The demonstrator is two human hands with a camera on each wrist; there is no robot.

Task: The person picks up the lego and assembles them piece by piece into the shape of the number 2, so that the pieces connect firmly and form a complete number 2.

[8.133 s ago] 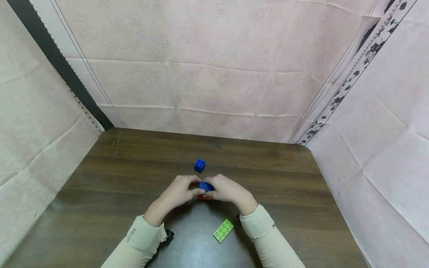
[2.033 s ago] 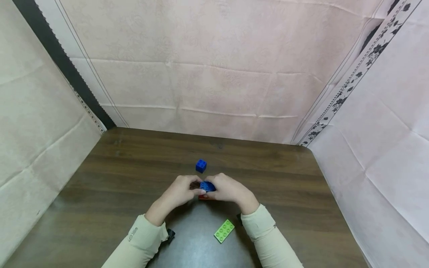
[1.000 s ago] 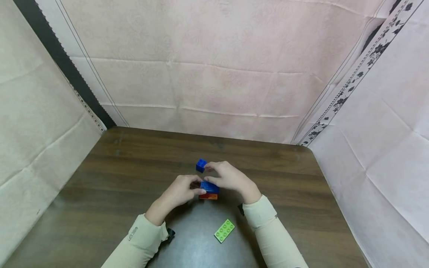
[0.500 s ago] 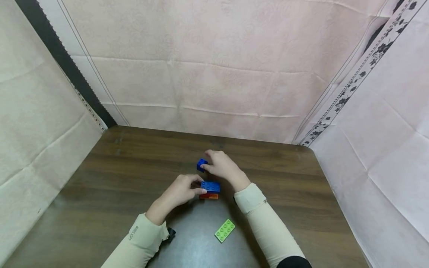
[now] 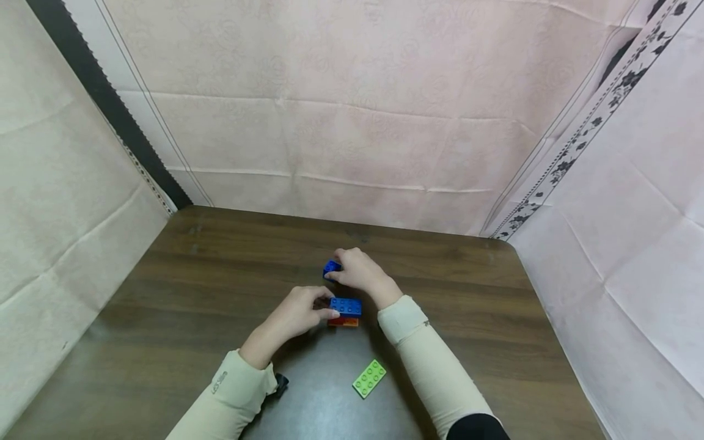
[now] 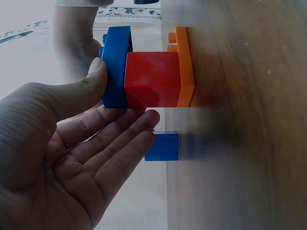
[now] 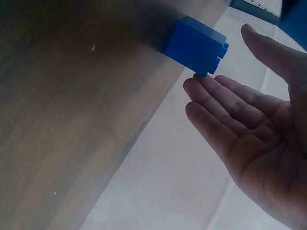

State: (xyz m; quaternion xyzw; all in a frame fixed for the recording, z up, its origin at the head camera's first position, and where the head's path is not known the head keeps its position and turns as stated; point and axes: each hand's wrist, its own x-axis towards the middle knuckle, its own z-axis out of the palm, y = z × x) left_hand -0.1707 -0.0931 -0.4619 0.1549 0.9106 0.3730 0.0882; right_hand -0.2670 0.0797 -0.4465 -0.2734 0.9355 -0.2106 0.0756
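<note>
A small stack stands on the wooden table: an orange plate (image 6: 185, 69) at the bottom, a red brick (image 6: 152, 79) above it and a long blue brick (image 5: 348, 307) on top. My left hand (image 5: 297, 315) pinches the left end of that blue brick, thumb on its near side and fingers at the far side. Behind the stack sits a small square blue brick (image 7: 194, 45), studs up. Around it is my right hand (image 5: 362, 272), fingers fairly straight. In the right wrist view its thumb is apart from the brick, and the fingertips are right by its far side.
A lime green plate (image 5: 369, 379) with studs lies flat between the forearms, nearer the body. White patterned cloth (image 5: 330, 122) hangs behind the table (image 5: 231, 256) and along both its sides.
My right hand has let go of the stack's blue brick and moved away from the body to the small blue brick. The left hand keeps its hold on the stack.
</note>
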